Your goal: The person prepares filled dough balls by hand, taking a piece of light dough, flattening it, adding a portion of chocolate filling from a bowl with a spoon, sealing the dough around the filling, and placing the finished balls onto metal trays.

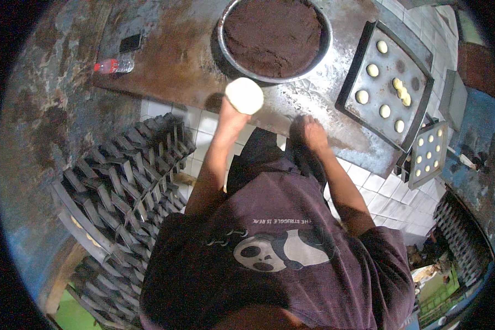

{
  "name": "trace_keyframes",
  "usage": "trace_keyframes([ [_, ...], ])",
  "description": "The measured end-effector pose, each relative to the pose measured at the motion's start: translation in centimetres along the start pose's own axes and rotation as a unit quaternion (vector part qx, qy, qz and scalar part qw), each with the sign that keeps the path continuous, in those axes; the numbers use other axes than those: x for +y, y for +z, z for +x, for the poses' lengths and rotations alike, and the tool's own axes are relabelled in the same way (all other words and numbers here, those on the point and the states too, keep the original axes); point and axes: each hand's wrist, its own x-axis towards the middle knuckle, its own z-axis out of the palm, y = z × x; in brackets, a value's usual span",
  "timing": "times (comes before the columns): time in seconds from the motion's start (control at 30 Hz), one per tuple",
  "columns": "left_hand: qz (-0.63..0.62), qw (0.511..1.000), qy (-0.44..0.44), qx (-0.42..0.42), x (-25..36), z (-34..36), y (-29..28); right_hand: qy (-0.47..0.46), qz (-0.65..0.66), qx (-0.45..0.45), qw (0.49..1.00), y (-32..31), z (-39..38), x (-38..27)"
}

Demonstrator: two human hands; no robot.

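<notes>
A pale, flat round of dough (244, 95) lies over the fingers of my left hand (234, 116), which holds it up just past the near edge of the metal table and hides its own fingers beneath it. My right hand (314, 133) rests at the table's near edge with its fingers curled; anything inside them is hidden. Beyond both hands stands a big round metal bowl (329, 41) filled with a dark brown, crumbly mass (272, 36). To the right, a dark baking tray (359, 55) carries several dough balls (362, 97) spaced apart, with a few pieces touching each other.
A small bottle with a red cap (114, 66) and a dark phone (130, 43) lie at the table's left. Stacked dark metal racks (124, 165) stand at my left. A second tray (428, 154) with several dough pieces sits lower right. White tiles (368, 184) cover the floor.
</notes>
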Motion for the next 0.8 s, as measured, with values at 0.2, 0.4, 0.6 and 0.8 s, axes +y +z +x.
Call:
trace_keyframes([
  [0.2, -0.086, 0.995, 0.045, 0.036, -4.1, 0.5, -5.4, -0.055, 0.151, 0.122, 0.979, -14.8, 5.7, -4.2],
  [0.4, -0.067, 0.996, 0.038, 0.055, -0.6, -0.4, -4.4, -0.088, 0.026, 0.167, 0.982, -17.3, 10.9, -3.1],
  [0.6, -0.071, 0.994, 0.075, 0.032, 0.6, -1.4, -3.9, -0.122, -0.032, 0.110, 0.986, -17.1, 11.7, -2.8],
  [0.8, 0.051, 0.993, 0.105, 0.031, 1.6, -1.1, -4.3, -0.148, -0.049, -0.022, 0.987, -19.8, 13.6, -3.2],
])
